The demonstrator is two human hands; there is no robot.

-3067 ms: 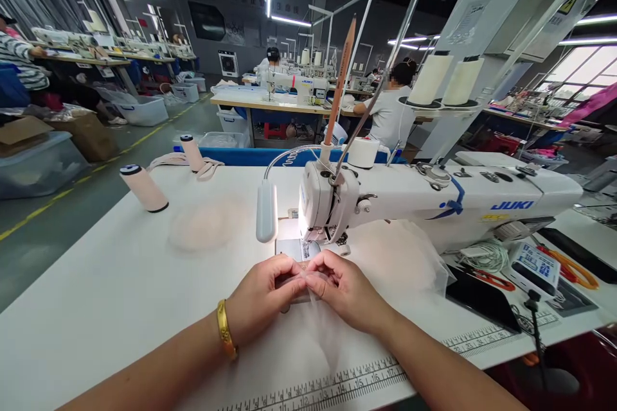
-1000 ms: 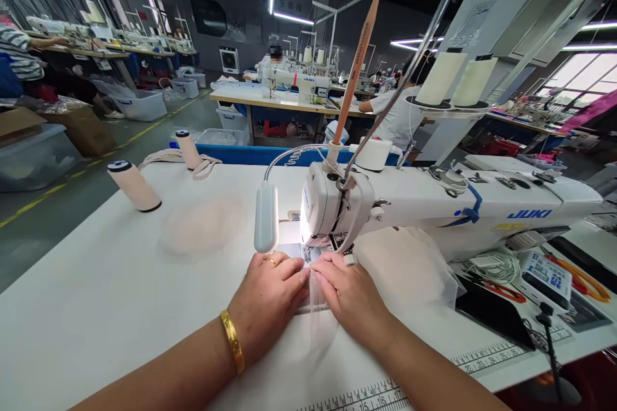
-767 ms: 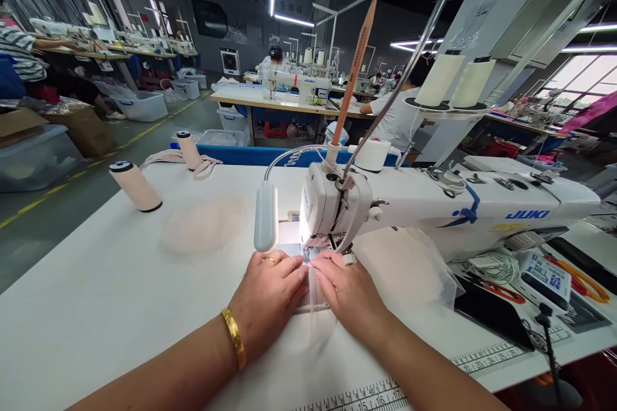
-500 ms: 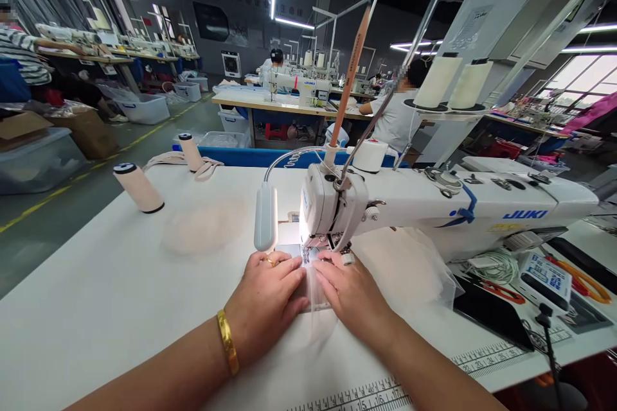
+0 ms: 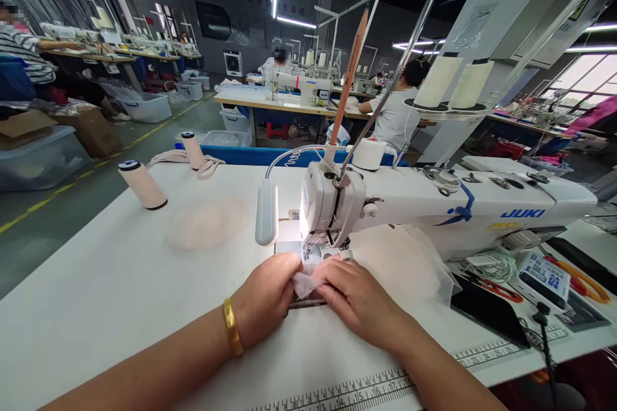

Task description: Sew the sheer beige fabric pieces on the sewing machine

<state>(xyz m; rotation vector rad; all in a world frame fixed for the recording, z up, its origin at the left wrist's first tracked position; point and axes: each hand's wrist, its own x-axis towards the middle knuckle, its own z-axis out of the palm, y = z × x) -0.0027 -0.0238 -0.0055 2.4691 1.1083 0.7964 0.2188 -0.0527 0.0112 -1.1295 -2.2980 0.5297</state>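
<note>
Both hands have drawn back a little from the needle since the frame half a second ago, where they lay flat with spread fingers on the cloth; now they bunch it up between them. On the white table (image 5: 110, 295) the sewing machine (image 5: 434, 205) stands at about 1 o'clock from the hands, its head just above them. A heap of sheer white fabric (image 5: 400, 263) lies at 3 o'clock, against the machine base. At 10 o'clock, well apart, a flat pale pink fabric round (image 5: 207, 225) rests on the table, and further at 10 o'clock a pink thread cone (image 5: 143, 185) leans. The lamp (image 5: 267, 213) hangs at 12 o'clock, just beside the machine head. The left hand (image 5: 265, 295), with a gold bangle (image 5: 232, 335) on its wrist, has the fingers curled and pinches the left edge of the small mesh piece (image 5: 304, 282). The right hand (image 5: 357, 298) pinches its right edge, fingers pressed together. The mesh piece is crumpled between both hands, directly in front of the presser foot (image 5: 308, 250), at 6 o'clock from it.
</note>
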